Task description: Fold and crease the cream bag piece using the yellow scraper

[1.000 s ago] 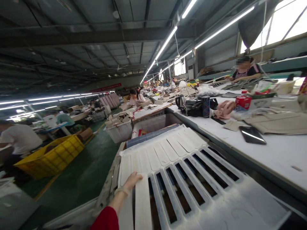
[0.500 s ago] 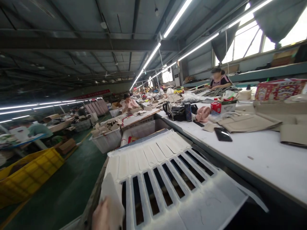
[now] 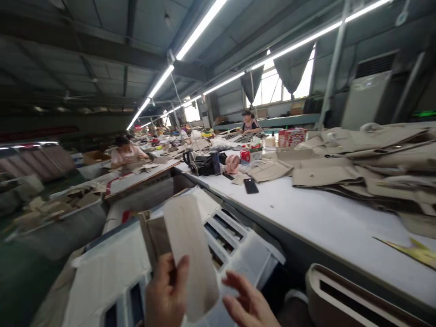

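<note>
In the head view, we hold 1 beige strip [image 3: 189,236] above the slotted white sheet [image 3: 238,247]. Our left hand [image 3: 166,293] pinches its lower end in the fingers, and the strip rises toward 12 o'clock. Our right hand [image 3: 250,302] is spread loose at its 4 o'clock, seemingly not touching. A 2-handed hold would need those fingers to close on the near edge.
</note>
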